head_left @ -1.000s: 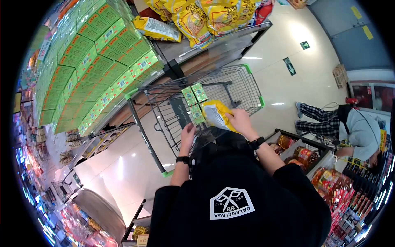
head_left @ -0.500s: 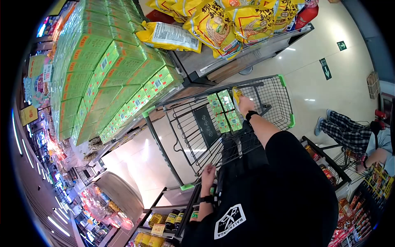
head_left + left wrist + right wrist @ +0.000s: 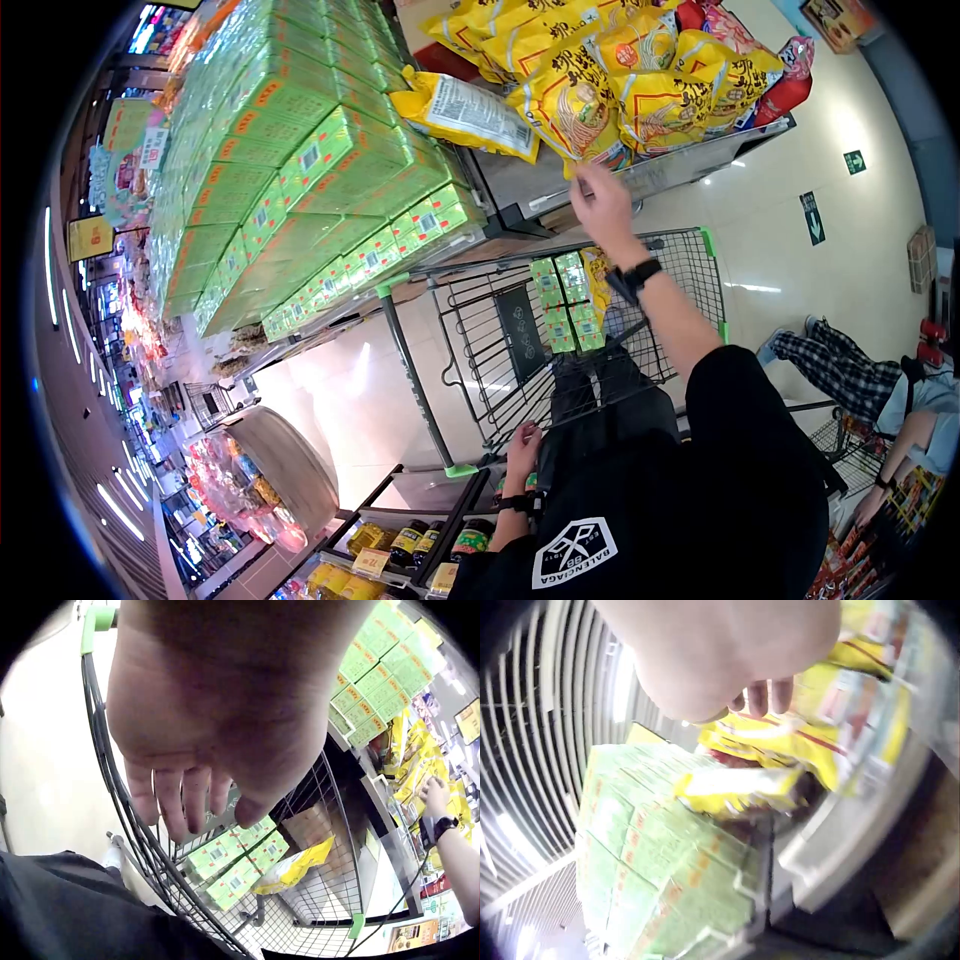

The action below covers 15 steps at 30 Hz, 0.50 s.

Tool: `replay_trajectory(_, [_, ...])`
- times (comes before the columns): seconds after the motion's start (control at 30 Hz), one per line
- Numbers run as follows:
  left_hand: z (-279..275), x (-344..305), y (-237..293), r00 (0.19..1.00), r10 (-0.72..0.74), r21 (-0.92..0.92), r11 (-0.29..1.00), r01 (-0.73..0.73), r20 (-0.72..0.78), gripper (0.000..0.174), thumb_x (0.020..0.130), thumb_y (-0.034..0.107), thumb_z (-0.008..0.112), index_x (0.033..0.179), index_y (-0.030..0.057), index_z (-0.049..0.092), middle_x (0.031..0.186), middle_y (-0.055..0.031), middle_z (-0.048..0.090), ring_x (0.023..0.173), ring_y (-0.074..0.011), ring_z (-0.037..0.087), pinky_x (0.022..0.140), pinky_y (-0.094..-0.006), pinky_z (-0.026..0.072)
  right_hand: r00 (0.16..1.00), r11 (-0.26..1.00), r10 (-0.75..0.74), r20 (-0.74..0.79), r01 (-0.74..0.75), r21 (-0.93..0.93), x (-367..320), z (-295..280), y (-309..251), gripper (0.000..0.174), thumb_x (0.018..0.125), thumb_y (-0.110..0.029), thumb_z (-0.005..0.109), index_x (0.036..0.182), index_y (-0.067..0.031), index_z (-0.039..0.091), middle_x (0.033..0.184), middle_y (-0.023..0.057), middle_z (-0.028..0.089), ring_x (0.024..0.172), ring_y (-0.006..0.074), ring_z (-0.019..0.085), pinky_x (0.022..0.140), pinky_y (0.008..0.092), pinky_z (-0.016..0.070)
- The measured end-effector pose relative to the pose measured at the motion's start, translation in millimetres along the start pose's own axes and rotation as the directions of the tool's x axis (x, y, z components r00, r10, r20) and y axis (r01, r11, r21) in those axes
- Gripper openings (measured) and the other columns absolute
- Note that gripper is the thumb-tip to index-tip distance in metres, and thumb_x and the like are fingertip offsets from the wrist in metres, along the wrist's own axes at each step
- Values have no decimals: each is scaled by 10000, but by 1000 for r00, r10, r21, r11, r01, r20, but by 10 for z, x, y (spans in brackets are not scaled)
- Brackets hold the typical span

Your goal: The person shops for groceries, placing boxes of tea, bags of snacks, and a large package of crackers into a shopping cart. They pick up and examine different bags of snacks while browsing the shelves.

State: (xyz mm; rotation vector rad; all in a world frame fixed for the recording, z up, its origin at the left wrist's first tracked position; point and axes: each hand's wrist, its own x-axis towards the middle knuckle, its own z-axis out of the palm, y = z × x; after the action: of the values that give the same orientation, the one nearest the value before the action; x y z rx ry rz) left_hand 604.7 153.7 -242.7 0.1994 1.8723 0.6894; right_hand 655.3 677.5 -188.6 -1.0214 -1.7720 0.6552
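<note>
My right hand [image 3: 606,212] is raised at the front edge of the yellow bags [image 3: 575,105], fingertips by a bag's lower corner; whether they touch it is unclear. In the right wrist view, fingers [image 3: 769,696] hang loosely in front of blurred yellow bags [image 3: 817,712]. My left hand [image 3: 523,448] hangs empty with relaxed fingers near the side of the wire cart [image 3: 490,405]. Seen in the left wrist view, the left hand [image 3: 217,727] is above green boxes [image 3: 238,874] and a yellow bag [image 3: 294,868] lying side by side in the cart.
A tall stack of wrapped green boxes [image 3: 290,170] stands left of the bags. Bottles [image 3: 408,543] fill a low shelf near my left arm. Someone in checked trousers [image 3: 840,365] is at the right beside another cart [image 3: 845,455].
My right hand has let go of the yellow bag, now beside the green boxes in the cart, and moved up to the displayed bags. My left hand moved away from the boxes towards the cart's near side.
</note>
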Motion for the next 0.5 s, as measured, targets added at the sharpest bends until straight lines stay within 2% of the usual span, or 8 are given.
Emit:
replay_trajectory(0.03, [-2, -3, -16, 1000, 30, -14, 999, -30, -6, 449, 943, 249, 662, 1301, -1, 558, 1124, -133, 684, 940, -176, 665, 812, -290, 527, 983, 982, -173, -66, 167, -86, 289, 15, -119, 263, 866, -137, 668, 1121, -74, 671, 958, 124, 703, 890, 304, 691, 745, 399, 557])
replay_trajectory(0.13, [-32, 12, -98, 997, 73, -8, 997, -73, -8, 439, 944, 243, 660, 1295, 0, 560, 1109, -136, 686, 917, -179, 658, 802, -297, 526, 995, 993, -95, 33, 97, -71, 953, -5, -594, 396, 866, -191, 671, 1244, -91, 606, 913, 135, 701, 851, 323, 691, 711, 422, 551])
replay_trajectory(0.17, [-43, -5, -96, 997, 73, -6, 997, -73, -4, 437, 944, 245, 660, 1293, 2, 562, 1107, -138, 687, 922, -180, 658, 804, -300, 526, 969, 970, 43, 242, 17, -242, 1134, -22, -722, 407, 866, -216, 667, 1244, -90, 589, 897, 142, 701, 828, 334, 691, 699, 429, 547])
replay_trajectory(0.2, [-58, -26, -100, 997, 71, -5, 997, -71, 1, 435, 943, 247, 661, 1291, 4, 564, 1105, -140, 688, 926, -181, 658, 806, -302, 527, 887, 908, 211, 411, -22, -418, 1260, -14, -776, 419, 865, -242, 664, 1245, -90, 573, 880, 149, 702, 805, 345, 691, 686, 435, 543])
replay_trajectory(0.3, [-115, -59, -218, 997, 71, 20, 997, -71, -22, 432, 942, 260, 660, 1288, 15, 576, 1110, -130, 692, 943, -185, 660, 817, -309, 526, 955, 905, 96, 281, 33, -424, 1361, 285, -485, 315, 864, -243, 650, 1123, -78, 585, 848, 170, 697, 764, 371, 682, 664, 468, 527])
replay_trajectory(0.43, [-168, -197, -132, 991, 122, 57, 991, -119, -60, 419, 949, 221, 651, 1283, -18, 566, 1077, -115, 685, 961, -174, 647, 863, -305, 512, 959, 904, -31, 283, 148, -402, 1120, 187, -516, 170, 871, -198, 619, 975, -84, 546, 802, 189, 672, 770, 399, 661, 663, 519, 495])
replay_trajectory(0.47, [-196, -204, -83, 984, 158, 108, 983, -149, -77, 421, 946, 221, 654, 1282, -16, 567, 1075, -113, 689, 962, -172, 652, 862, -304, 514, 952, 908, -134, 275, 229, -352, 997, 96, -592, 155, 874, -179, 613, 958, -79, 530, 775, 183, 652, 773, 413, 645, 668, 524, 486])
replay_trajectory(0.5, [-219, -181, -124, 972, 220, 92, 973, -213, -80, 414, 940, 218, 658, 1274, -12, 575, 1061, -111, 698, 949, -170, 662, 863, -306, 520, 940, 934, -138, 312, 229, -274, 890, 45, -597, 159, 872, -161, 615, 948, -67, 511, 761, 185, 636, 770, 425, 627, 662, 529, 477])
